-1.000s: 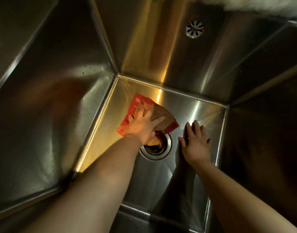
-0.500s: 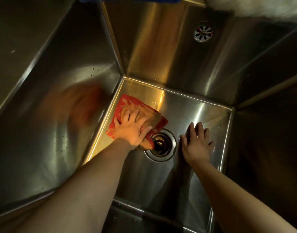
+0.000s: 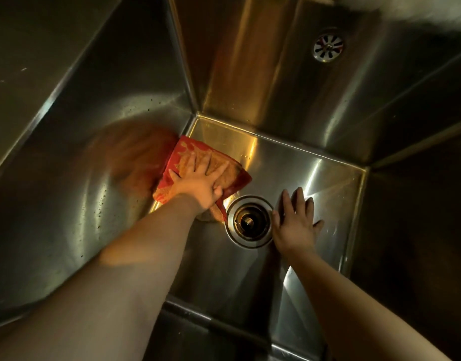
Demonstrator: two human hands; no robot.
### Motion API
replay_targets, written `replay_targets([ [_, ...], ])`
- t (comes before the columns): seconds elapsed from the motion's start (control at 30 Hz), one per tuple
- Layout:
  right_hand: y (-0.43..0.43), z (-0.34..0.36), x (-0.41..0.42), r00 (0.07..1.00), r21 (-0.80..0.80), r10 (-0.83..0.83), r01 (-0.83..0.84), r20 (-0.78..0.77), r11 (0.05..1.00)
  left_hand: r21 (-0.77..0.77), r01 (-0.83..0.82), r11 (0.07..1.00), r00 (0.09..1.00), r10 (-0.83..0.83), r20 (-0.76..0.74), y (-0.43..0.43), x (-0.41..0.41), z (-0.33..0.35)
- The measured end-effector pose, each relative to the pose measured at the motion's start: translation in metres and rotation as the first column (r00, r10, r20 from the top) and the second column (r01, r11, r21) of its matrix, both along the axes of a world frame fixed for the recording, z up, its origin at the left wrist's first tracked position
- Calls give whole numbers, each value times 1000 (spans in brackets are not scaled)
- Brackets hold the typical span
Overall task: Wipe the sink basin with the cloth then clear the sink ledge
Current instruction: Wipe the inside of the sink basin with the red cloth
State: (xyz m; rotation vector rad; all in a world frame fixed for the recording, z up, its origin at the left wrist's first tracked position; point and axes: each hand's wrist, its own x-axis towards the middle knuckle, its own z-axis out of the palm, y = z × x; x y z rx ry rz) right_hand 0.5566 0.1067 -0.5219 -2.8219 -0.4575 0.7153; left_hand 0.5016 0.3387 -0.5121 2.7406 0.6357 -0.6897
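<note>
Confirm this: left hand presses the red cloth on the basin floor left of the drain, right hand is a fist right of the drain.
One error: in the head view the right hand lies open, fingers flat on the basin floor, not a fist. The left hand does press the red cloth left of the drain.
</note>
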Motion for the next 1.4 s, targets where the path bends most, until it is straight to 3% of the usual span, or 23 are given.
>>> replay_targets([
  [0.27,2,10,-7,999,-1,-7,7,-36,1000,-52,69,996,997,-71,-23,2,-29,10],
  [0.53,3,20,-30,998,18,7,-5,-66,1000,-154,76,985,982,-101,-160,-13,-74,32],
  [0.8,1,17,-35,999,-3,23,-23,-44,1000,-176,150,973,859,-216,-464,-5,-69,56],
  [1.0,0,14,-38,999,-22,32,-32,-29,999,-224,91,970,918,-169,-359,-10,-81,46],
  [1.4,0,15,-35,999,-15,23,-24,-36,1000,-279,150,948,930,-231,-284,-9,-96,39],
])
